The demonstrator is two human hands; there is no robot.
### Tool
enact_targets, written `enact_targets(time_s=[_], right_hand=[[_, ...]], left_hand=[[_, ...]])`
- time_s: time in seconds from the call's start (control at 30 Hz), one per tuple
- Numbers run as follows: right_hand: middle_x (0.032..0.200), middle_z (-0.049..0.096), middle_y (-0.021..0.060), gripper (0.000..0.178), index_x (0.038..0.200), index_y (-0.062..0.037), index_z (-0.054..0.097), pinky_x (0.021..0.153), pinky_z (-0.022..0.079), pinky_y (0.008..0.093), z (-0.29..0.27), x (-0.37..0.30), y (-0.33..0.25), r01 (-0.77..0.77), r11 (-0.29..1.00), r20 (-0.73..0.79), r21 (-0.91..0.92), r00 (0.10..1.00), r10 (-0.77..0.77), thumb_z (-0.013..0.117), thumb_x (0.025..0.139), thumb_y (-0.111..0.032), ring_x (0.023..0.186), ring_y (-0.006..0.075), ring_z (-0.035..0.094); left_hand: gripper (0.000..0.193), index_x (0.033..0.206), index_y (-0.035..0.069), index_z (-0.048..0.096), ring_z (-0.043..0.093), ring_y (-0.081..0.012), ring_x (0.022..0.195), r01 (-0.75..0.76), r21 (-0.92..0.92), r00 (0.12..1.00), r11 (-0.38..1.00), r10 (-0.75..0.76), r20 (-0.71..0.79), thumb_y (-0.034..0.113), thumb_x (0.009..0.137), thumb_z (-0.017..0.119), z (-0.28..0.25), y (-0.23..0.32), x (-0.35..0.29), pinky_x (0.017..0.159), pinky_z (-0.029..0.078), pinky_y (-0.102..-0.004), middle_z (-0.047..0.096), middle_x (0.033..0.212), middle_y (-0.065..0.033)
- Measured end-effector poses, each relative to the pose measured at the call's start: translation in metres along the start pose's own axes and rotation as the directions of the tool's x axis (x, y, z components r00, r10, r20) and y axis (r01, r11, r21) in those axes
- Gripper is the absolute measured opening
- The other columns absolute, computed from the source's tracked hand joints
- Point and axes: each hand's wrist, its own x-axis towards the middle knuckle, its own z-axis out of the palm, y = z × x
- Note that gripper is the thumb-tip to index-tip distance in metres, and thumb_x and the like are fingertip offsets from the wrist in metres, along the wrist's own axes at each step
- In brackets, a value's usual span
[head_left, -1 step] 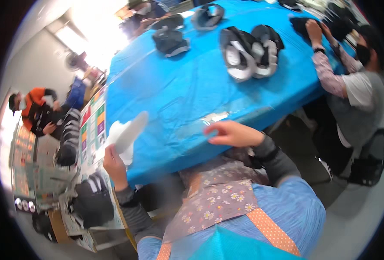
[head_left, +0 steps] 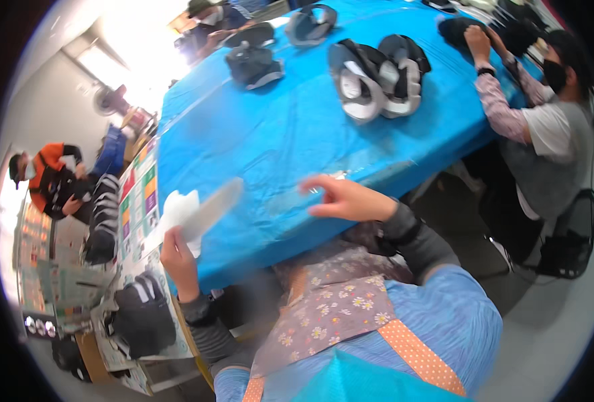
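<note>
1. At my far left, a co-worker (head_left: 47, 172) in an orange and black top stands with both hands at a dark thing, too small to tell.
2. Just beside them runs a black stack (head_left: 100, 236) with white stripes; nearer me sits a black pile (head_left: 141, 323).
3. My left grip (head_left: 180, 260) is closed, thumb and fingers pinching the lower end of a pale strip (head_left: 218, 206). The strip is long, flat and round-ended, tilted up to the right over the left side of the blue surface (head_left: 270, 137).
4. Behind the strip shows a white piece (head_left: 178, 205) with a ragged edge; I can't tell whether I hold it too.
5. Farther back on the surface lie a dark cap (head_left: 249, 65) and a ring-like one (head_left: 301, 30).
6. My right grip (head_left: 325, 197) is open, fingers parted and bent, near the surface's front edge and well apart from the strip; the fingertips blur.
7. Beyond it, two black caps (head_left: 356, 92) lie side by side, pale insides showing.
8. At right, a seated person (head_left: 557, 137) has both hands on a black item (head_left: 456, 32).
</note>
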Motion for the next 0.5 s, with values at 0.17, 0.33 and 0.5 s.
enact_targets(time_s=[0.17, 0.33, 0.5], right_hand=[[0.091, 0.072, 0.0065, 0.03, 0.117, -0.0024, 0.066, 0.071, 0.049, 0.0295, 0.032, 0.023, 0.001, 0.189, 0.978, -0.02, 0.092, 0.982, -0.188, 0.068, 0.097, -0.025, 0.079, 0.0103, 0.063], [0.083, 0.072, 0.0042, 0.025, 0.108, -0.0027, 0.066, 0.064, 0.047, 0.0277, 0.037, 0.016, -0.007, -0.14, 0.877, 0.056, 0.459, 0.99, 0.129, 0.061, 0.101, -0.026, 0.07, 0.0094, 0.06], [0.082, 0.071, 0.0078, 0.028, 0.106, 0.0004, 0.064, 0.061, 0.049, 0.0295, 0.052, 0.018, 0.006, -0.049, 0.914, -0.048, 0.404, 0.996, 0.075, 0.062, 0.1, -0.027, 0.069, 0.0125, 0.065]], left_hand=[[0.022, 0.096, 0.0, 0.064, 0.052, -0.0123, 0.069, -0.041, -0.29, 0.99, 0.956, 0.077, 0.116, 0.019, 0.104, 0.058, 0.024, 0.085, -0.02, 0.061, 0.042, -0.0281, 0.059, 0.075, -0.0068], [0.018, 0.103, 0.002, 0.062, 0.052, -0.0085, 0.08, 0.246, -0.642, 0.966, 0.726, -0.131, 0.222, 0.02, 0.103, 0.061, 0.044, 0.059, -0.035, 0.07, 0.042, -0.0246, 0.061, 0.089, -0.0014], [0.038, 0.138, 0.0, 0.051, 0.062, -0.0172, 0.105, 0.333, -0.717, 0.942, 0.613, -0.245, 0.227, 0.014, 0.103, 0.06, 0.069, 0.102, -0.038, 0.096, 0.047, -0.029, 0.067, 0.114, -0.0108]])
